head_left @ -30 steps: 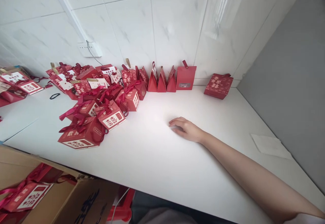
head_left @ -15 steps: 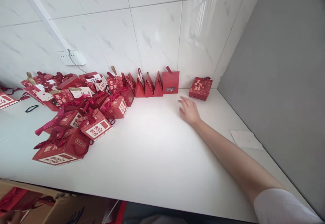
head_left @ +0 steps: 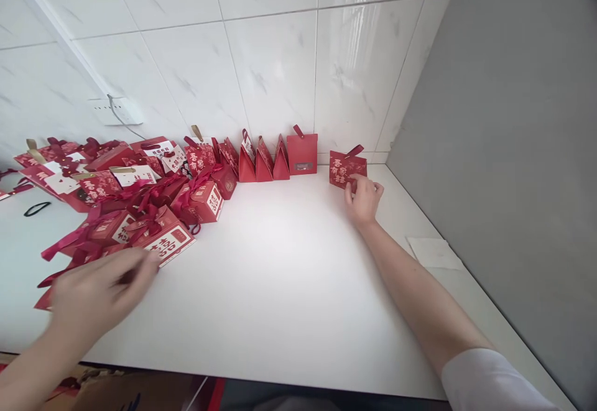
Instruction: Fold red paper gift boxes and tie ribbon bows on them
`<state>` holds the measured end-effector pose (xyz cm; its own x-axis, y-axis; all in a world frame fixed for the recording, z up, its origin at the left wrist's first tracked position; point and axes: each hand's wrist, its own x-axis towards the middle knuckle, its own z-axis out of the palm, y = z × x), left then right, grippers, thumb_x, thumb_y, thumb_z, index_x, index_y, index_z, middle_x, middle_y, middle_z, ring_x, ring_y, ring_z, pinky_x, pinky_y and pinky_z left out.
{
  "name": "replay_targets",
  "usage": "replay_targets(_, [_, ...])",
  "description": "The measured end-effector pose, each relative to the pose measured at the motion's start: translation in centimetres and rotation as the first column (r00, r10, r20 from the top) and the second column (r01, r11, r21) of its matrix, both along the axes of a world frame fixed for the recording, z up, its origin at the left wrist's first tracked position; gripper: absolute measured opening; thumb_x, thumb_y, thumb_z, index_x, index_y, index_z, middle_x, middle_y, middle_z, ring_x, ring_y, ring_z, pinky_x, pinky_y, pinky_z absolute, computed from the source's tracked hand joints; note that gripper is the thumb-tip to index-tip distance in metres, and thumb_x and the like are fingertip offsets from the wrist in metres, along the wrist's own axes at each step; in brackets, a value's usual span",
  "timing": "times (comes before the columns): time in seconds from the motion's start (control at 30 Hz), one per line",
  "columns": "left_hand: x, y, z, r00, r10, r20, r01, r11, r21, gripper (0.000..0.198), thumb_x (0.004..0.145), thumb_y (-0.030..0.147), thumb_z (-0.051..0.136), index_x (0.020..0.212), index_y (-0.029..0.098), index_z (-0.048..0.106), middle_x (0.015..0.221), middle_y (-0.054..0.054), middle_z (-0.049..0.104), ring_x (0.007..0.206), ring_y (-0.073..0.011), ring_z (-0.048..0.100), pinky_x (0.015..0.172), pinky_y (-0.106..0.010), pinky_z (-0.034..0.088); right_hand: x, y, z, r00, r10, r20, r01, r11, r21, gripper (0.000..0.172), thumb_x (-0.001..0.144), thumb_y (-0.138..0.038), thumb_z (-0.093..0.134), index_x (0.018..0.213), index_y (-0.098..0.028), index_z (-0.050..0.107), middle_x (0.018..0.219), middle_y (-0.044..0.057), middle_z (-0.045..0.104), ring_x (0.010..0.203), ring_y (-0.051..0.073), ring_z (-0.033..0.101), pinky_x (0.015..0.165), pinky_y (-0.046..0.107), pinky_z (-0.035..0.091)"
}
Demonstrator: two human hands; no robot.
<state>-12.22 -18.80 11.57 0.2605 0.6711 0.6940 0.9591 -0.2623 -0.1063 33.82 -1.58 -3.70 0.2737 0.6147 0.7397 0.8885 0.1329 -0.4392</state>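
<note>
My right hand point(head_left: 364, 201) is at the lower right of a red gift box point(head_left: 346, 167) with gold-coloured writing and a dark red ribbon loop, near the wall. Its fingers are bent and apart, the fingertips at the box's front; I see no firm grip around it. The box stands upright. My left hand point(head_left: 100, 286), slightly blurred, is above the front left of the table, with thumb and fingers stretched forward and nothing visible between them. Just beyond it lies a red gift box with a white label point(head_left: 170, 243), partly covered by the fingers.
A row of red gift bags point(head_left: 263, 161) stands along the tiled wall, ending in a plain red bag with a small window point(head_left: 302, 155). Many ribboned boxes point(head_left: 198, 201) are heaped at left. A grey partition point(head_left: 504, 150) bounds the right; a white paper point(head_left: 435, 253) lies beside it.
My right hand has reached the gift box at the right, which has gone from lying back to standing upright. My left hand has come into view at the left. The view has shifted slightly right.
</note>
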Motion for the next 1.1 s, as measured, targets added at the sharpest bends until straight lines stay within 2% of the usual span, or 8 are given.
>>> replay_targets(0.13, [6.4, 5.1, -1.9, 0.942, -0.303, -0.142, 0.26, 0.931, -0.258, 0.021, 0.09, 0.031, 0.05, 0.075, 0.023, 0.062, 0.07, 0.005, 0.068, 0.062, -0.0115, 0.061, 0.06, -0.024, 0.04, 1.2, 0.0, 0.4, 0.987, -0.015, -0.162, 0.039, 0.989, 0.144, 0.065, 0.084, -0.046, 0.058, 0.137, -0.017, 0.034, 0.139, 0.018, 0.045, 0.132, 0.032, 0.038, 0.108, 0.053, 0.027])
replay_targets(0.33, [14.8, 12.8, -8.3, 0.896, -0.386, 0.221, 0.441, 0.706, -0.553, 0.027, 0.092, 0.038, 0.042, 0.096, 0.025, 0.065, 0.097, -0.002, 0.068, 0.086, -0.0181, 0.065, 0.075, -0.03, 0.051, 5.1, 3.1, -1.9, 0.78, -0.005, -0.626, -0.141, 0.973, -0.183, 0.114, 0.072, -0.067, 0.063, 0.152, -0.012, 0.004, 0.158, 0.021, 0.012, 0.146, 0.033, 0.016, 0.117, 0.052, 0.022])
replay_targets(0.5, [16.9, 16.5, -13.3, 0.864, -0.379, 0.332, 0.501, 0.711, -0.493, 0.042, 0.091, 0.039, 0.049, 0.129, 0.02, 0.051, 0.137, -0.012, 0.049, 0.131, -0.0269, 0.045, 0.11, -0.046, 0.036, 6.8, 4.5, -2.6, 0.782, 0.023, -0.623, -0.211, 0.95, -0.229, 0.105, 0.074, -0.063, 0.064, 0.151, -0.015, 0.013, 0.156, 0.02, 0.024, 0.142, 0.032, 0.029, 0.114, 0.049, 0.03])
replay_targets(0.6, [16.3, 16.7, -14.1, 0.856, -0.368, 0.363, 0.513, 0.688, -0.513, 0.051, 0.092, 0.045, 0.048, 0.136, 0.021, 0.043, 0.142, -0.012, 0.045, 0.135, -0.0272, 0.04, 0.113, -0.048, 0.032, 5.8, 4.4, -2.4, 0.822, 0.055, -0.567, -0.282, 0.904, -0.321, 0.084, 0.073, -0.058, 0.067, 0.14, -0.017, 0.036, 0.134, 0.018, 0.055, 0.117, 0.033, 0.057, 0.099, 0.049, 0.045])
replay_targets(0.73, [15.6, 16.5, -13.9, 0.838, -0.325, 0.439, 0.53, 0.681, -0.506, 0.065, 0.091, 0.051, 0.047, 0.146, 0.02, 0.028, 0.148, -0.014, 0.038, 0.139, -0.0271, 0.035, 0.116, -0.048, 0.029, 3.0, 3.5, -1.5, 0.847, 0.131, -0.516, -0.353, 0.864, -0.36, 0.07, 0.069, -0.053, 0.072, 0.125, -0.018, 0.048, 0.117, 0.014, 0.064, 0.1, 0.031, 0.064, 0.087, 0.046, 0.051])
replay_targets(0.8, [15.7, 16.6, -13.8, 0.826, -0.294, 0.481, 0.536, 0.674, -0.509, 0.078, 0.089, 0.054, 0.051, 0.15, 0.02, 0.017, 0.153, -0.015, 0.029, 0.143, -0.0286, 0.029, 0.117, -0.049, 0.026, 1.5, 2.7, -0.6, 0.75, 0.32, -0.579, -0.566, 0.764, -0.311, 0.07, 0.069, -0.05, 0.075, 0.126, -0.019, 0.048, 0.12, 0.012, 0.064, 0.101, 0.028, 0.064, 0.09, 0.045, 0.051])
replay_targets(0.97, [16.3, 16.6, -13.3, 0.75, -0.255, 0.61, 0.607, 0.634, -0.48, 0.079, 0.09, 0.055, 0.049, 0.152, 0.022, 0.015, 0.155, -0.013, 0.032, 0.142, -0.0281, 0.033, 0.117, -0.046, 0.028, -2.4, 0.6, 1.4, 0.24, 0.646, -0.725, -0.97, 0.186, -0.155, 0.051, 0.08, -0.046, 0.07, 0.122, -0.02, 0.06, 0.125, 0.007, 0.064, 0.117, 0.025, 0.059, 0.107, 0.044, 0.041])
replay_targets(1.1, [16.2, 16.9, -13.0, 0.615, -0.152, 0.774, 0.655, 0.646, -0.393, 0.054, 0.095, 0.053, 0.035, 0.139, 0.022, 0.043, 0.138, -0.008, 0.055, 0.128, -0.0245, 0.051, 0.11, -0.04, 0.038, -4.5, -0.3, 1.5, 0.25, 0.575, -0.779, -0.964, 0.225, -0.144, 0.043, 0.088, -0.054, 0.058, 0.115, -0.021, 0.065, 0.119, 0.005, 0.068, 0.113, 0.025, 0.061, 0.106, 0.044, 0.042])
